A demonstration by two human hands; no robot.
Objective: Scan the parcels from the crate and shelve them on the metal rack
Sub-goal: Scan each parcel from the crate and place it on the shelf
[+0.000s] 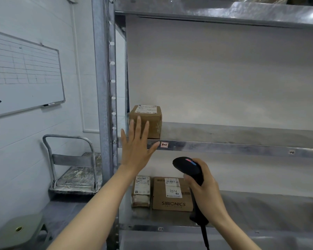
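Observation:
A small brown cardboard parcel point(148, 121) with a white label on top stands at the left end of the metal rack's point(224, 147) middle shelf. My left hand point(136, 147) is raised flat in front of it, fingers spread, holding nothing. My right hand point(204, 188) grips a black barcode scanner point(188, 167) below that shelf, its head pointing up and left. On the lower shelf lie a narrow labelled parcel point(141, 191) and a brown box point(172, 194) printed SIBIONICS, marked A34. The crate is out of view.
The rack's upright post point(103, 87) stands left of the shelves. A metal platform trolley point(74, 170) is parked against the left wall under a whiteboard point(23, 74). A grey-green stool point(16, 230) sits at the bottom left. The scanner's cable point(205, 237) hangs down.

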